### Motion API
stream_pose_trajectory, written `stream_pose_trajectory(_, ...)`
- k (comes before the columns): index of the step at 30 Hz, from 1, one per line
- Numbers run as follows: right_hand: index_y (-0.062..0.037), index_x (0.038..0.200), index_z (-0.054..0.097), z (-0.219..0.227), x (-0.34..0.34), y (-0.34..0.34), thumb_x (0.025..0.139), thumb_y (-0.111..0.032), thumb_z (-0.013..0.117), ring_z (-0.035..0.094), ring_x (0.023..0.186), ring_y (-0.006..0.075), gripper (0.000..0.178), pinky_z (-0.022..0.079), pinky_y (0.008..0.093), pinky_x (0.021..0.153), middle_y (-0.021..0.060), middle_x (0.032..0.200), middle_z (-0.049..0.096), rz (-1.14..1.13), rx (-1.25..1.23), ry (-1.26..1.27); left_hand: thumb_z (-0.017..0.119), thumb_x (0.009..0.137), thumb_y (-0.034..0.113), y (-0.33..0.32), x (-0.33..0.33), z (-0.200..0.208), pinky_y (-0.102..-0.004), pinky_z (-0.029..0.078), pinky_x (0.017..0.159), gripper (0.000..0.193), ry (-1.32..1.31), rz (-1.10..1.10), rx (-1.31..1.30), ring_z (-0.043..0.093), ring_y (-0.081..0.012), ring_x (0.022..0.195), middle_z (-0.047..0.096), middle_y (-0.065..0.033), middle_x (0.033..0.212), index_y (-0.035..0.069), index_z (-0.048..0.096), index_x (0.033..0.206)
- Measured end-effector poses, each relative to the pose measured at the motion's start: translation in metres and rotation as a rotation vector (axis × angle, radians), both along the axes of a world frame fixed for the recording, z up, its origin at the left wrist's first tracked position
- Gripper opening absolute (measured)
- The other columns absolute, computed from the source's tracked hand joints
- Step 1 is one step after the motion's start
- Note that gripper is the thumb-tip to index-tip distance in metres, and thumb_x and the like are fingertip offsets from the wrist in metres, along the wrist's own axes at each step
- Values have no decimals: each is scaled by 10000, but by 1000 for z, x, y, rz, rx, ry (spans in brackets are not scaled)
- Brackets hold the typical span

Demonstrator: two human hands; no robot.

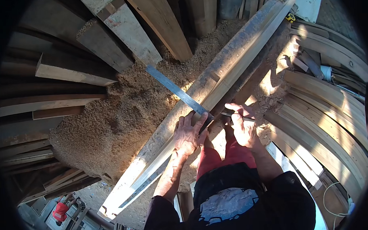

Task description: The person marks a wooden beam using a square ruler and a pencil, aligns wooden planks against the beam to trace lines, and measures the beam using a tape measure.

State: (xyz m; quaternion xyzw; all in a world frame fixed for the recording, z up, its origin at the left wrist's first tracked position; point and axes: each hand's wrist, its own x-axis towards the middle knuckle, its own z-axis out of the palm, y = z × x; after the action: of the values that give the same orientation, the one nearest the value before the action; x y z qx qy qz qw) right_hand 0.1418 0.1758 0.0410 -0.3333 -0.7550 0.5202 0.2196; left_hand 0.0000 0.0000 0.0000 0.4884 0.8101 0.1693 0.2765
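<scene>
A long wooden beam runs diagonally from the lower left to the upper right in front of me. A try square lies across it, its steel blade reaching past the far edge over the sawdust. My left hand grips the square at its dark stock, with the thumb over the stock and the other fingers on the beam. Just right of the square, my right hand holds a dark pencil, its tip pointing left toward the stock and apart from it. The palm side of the left hand is hidden.
Sawdust is heaped beyond the beam. Thick planks stick out from the left and top; more boards are stacked at right. A yellow tape measure sits near the beam's far end. A person in red is at lower left.
</scene>
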Motion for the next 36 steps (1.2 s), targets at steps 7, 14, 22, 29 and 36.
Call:
stream_pose_trajectory(7,-11,1057,728,0,-17,9,904,-112,670,651,820,281,192,533,371,759,131,899,720,244,34,-69,710,844,404,3,9,4,-498,451,1011,632,-66,17,37,510,-379,1170,501,-167,1384,354,532,1448)
stream_pose_trajectory(14,-25,1008,715,1,-5,17,902,-99,649,650,787,306,145,534,388,727,119,880,716,446,238,-262,706,840,388,0,4,2,-506,447,1015,624,-56,22,46,513,-381,1169,510,-181,1370,339,541,1440)
stream_pose_trajectory(22,-37,1037,715,-15,-27,9,898,-99,657,657,812,305,162,538,413,710,119,920,726,340,236,21,718,828,380,6,2,7,-507,452,1006,623,-53,14,60,515,-382,1166,513,-191,1365,311,558,1425)
stream_pose_trajectory(29,-93,975,708,14,-18,18,929,-231,635,668,833,308,163,527,417,673,97,873,720,679,92,-752,712,844,347,-2,-2,10,-505,471,971,586,-29,39,64,536,-391,1120,538,-216,1318,281,578,1410)
stream_pose_trajectory(36,6,1174,630,-69,-5,-50,1000,-364,575,687,878,410,413,545,448,752,258,937,695,265,-134,-477,706,856,367,1,-1,6,-505,470,971,600,-7,11,114,533,-396,1125,537,-215,1321,261,556,1427)
